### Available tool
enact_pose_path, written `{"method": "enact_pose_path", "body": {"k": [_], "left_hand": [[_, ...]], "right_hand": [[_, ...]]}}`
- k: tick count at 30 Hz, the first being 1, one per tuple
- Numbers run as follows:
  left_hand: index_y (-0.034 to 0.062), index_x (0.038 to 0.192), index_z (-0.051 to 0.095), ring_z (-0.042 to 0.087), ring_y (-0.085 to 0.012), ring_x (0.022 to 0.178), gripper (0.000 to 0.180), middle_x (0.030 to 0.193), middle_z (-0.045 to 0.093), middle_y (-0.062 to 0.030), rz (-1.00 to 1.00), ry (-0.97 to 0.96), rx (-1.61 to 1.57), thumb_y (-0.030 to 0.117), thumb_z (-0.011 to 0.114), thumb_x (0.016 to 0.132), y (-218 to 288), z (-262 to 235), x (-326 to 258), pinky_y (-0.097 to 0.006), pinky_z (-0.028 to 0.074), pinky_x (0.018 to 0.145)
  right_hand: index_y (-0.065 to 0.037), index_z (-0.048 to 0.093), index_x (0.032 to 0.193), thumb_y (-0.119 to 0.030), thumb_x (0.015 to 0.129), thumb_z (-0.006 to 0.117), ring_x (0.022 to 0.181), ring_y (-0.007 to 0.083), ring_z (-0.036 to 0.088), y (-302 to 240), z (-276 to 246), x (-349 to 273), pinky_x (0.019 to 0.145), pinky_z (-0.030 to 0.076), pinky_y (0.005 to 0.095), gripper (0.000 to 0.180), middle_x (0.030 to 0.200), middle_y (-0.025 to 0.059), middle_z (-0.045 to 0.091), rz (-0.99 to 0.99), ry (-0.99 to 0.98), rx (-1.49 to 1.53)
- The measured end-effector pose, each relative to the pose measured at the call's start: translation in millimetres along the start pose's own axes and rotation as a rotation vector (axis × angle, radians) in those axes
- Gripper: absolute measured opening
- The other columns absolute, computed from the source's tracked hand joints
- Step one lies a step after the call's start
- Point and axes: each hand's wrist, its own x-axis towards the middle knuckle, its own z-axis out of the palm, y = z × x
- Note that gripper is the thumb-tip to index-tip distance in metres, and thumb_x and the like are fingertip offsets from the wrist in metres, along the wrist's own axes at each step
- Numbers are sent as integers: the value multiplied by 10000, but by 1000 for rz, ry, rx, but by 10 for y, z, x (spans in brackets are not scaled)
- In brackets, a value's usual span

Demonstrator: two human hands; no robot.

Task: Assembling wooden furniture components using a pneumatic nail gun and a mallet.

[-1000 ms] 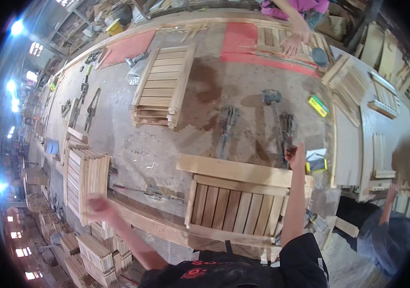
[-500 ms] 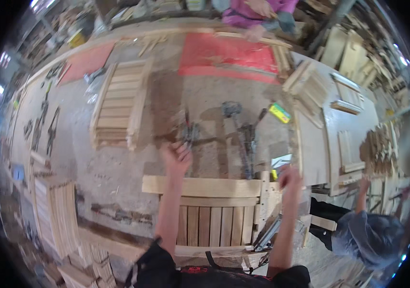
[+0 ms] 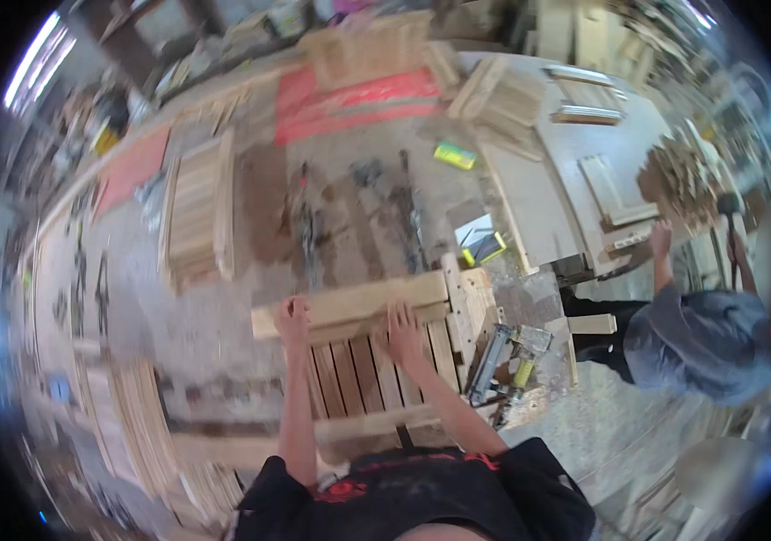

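Observation:
A slatted wooden panel (image 3: 356,373) lies in front of me, with a pale thick board (image 3: 349,305) along its far edge. At the board's left end my left hand (image 3: 293,321) is closed, its fingers curled; what they hold, if anything, is hidden. My right hand (image 3: 406,335) rests with outstretched fingers over the slats and the board's near edge. Right of the panel stands a drilled upright wooden strip (image 3: 458,311). Beside it lie a grey nail gun (image 3: 491,361) and a second, yellowish air tool (image 3: 523,365).
Dark metal tools (image 3: 308,225) lie beyond the board, near a yellow-green box (image 3: 455,156). A stacked slatted panel (image 3: 196,212) is at left, a red sheet (image 3: 358,99) at the far side. At right, another person (image 3: 701,343) works at a side table.
My left hand has come back from the metal tools to the board's left end. My right hand has moved left onto the panel. The view has shifted, and a wooden panel now shows at the far side.

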Motion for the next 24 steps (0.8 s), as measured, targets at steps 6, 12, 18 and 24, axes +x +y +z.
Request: {"method": "enact_pose_path", "body": {"k": [6, 12, 18, 24], "left_hand": [[17, 1337, 428, 462, -393, 1194, 594, 1308, 471, -224, -202, 146, 923, 238, 652, 833, -1081, -743, -1885, -516, 372, 992], [49, 1116, 577, 516, -330, 1122, 340, 1121, 558, -155, -240, 112, 981, 157, 634, 799, -1526, -975, -1894, -500, 428, 880], [51, 1038, 589, 522, -303, 1107, 247, 1128, 541, -154, -97, 337, 1079, 171, 612, 824, -1682, -1304, -1962, -482, 424, 871], [26, 1257, 519, 491, -378, 1153, 484, 1240, 500, -220, 302, 296, 1020, 228, 615, 828, -1424, -737, -1875, -481, 384, 998]], "right_hand": [[-38, 276, 1504, -397, 936, 520, 1444, 344, 255, 276, 319, 311, 1148, 205, 541, 714, 1530, 195, 329, -218, 18, -53], [-64, 437, 1434, -443, 927, 547, 1392, 336, 353, 544, -3, 243, 1113, 307, 456, 643, 1477, 197, 411, -149, 20, 269], [-69, 618, 1211, -325, 895, 609, 985, 348, 655, 615, -343, -322, 882, 495, 420, 407, 1036, 195, 685, -207, 115, 230], [-54, 643, 1050, -240, 866, 617, 941, 391, 644, 785, -690, -1161, 828, 512, 449, 264, 1036, 167, 678, 326, -167, 179]]}}
